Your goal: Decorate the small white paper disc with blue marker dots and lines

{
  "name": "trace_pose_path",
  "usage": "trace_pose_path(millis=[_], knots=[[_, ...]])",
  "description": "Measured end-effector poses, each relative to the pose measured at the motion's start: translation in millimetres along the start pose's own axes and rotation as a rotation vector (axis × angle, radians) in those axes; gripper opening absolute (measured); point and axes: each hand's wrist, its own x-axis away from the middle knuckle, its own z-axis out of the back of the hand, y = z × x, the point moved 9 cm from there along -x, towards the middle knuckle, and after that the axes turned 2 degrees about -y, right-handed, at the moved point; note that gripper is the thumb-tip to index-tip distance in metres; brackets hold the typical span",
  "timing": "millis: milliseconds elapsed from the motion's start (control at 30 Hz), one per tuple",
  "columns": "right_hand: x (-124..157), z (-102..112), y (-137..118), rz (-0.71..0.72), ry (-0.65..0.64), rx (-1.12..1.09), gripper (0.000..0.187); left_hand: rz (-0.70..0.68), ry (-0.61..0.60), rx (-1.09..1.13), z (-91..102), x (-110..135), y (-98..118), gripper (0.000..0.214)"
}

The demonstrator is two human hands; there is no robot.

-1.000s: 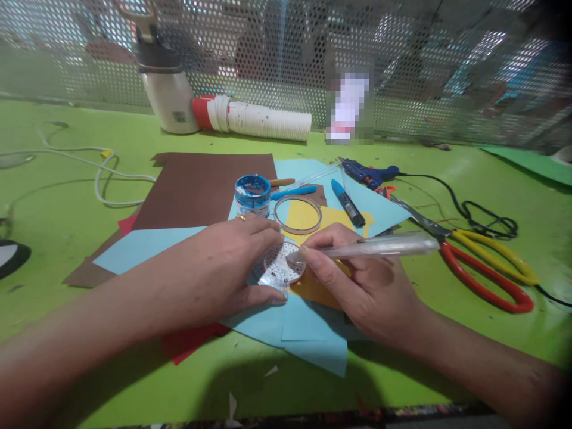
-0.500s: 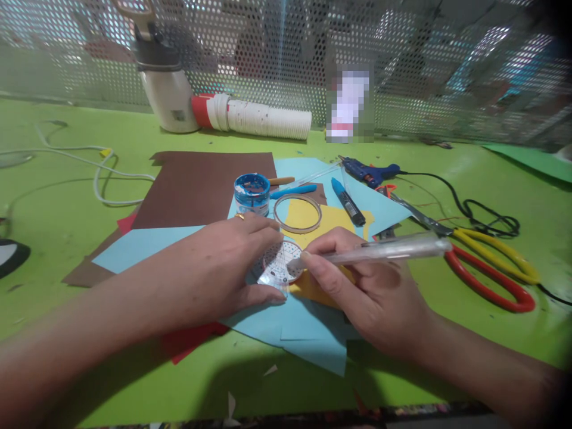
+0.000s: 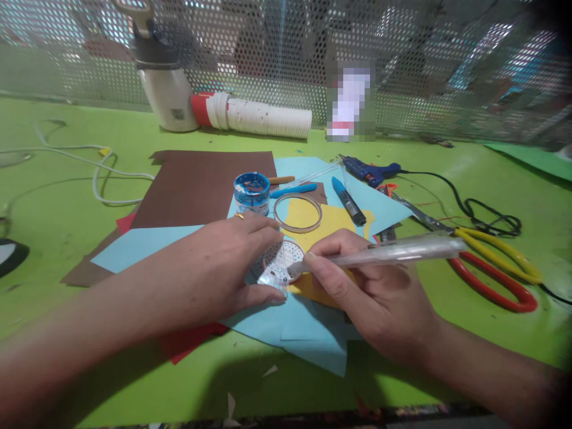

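Observation:
A white round disc [image 3: 292, 251] with a fine dotted and lined pattern lies on the coloured paper in front of me. Across its left part is a clear plastic ruler [image 3: 271, 279], partly covered by my left hand [image 3: 223, 256]. The thumb and fingers of that hand pin the ruler and disc down. My right hand [image 3: 375, 295] grips a pen [image 3: 397, 249] with a clear barrel, its tip at the disc's lower right. Just beyond the disc lie a thin ring [image 3: 320, 215] and an open jar of blue paint [image 3: 252, 193].
Blue paper [image 3: 313, 325], yellow paper [image 3: 344, 215] and brown paper [image 3: 205, 185] overlap on the green table. A blue marker [image 3: 348, 201], a glue gun [image 3: 370, 171] and large scissors [image 3: 496, 277] lie right. Stacked paper cups [image 3: 268, 120] and a sprayer bottle [image 3: 167, 95] are behind.
My right hand and the pen have shifted slightly to the right, with the pen's tip a little lower on the disc. My left hand stays in place.

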Motion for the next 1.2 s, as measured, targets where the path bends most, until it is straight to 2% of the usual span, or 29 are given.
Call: trace_pose_path(millis=[133,200,767,1000,1200], knots=[[1,17,1,0.0,0.152,0.017,0.02,0.01,-0.002,-0.006,0.9,0,-1,0.047],[2,21,4,-0.015,0.187,0.034,0.022,0.016,-0.004,0.0,1.1,0,-1,0.049],[0,16,17,-0.039,0.156,0.015,0.016,0.058,0.07,0.016,15.9,8,-14,0.065],[2,14,15,-0.035,0.131,0.0,0.01,0.002,0.013,0.057,3.5,2,-1,0.059],[2,12,15,-0.042,0.108,0.007,0.009,0.017,-0.009,0.062,-0.5,2,-2,0.056]])
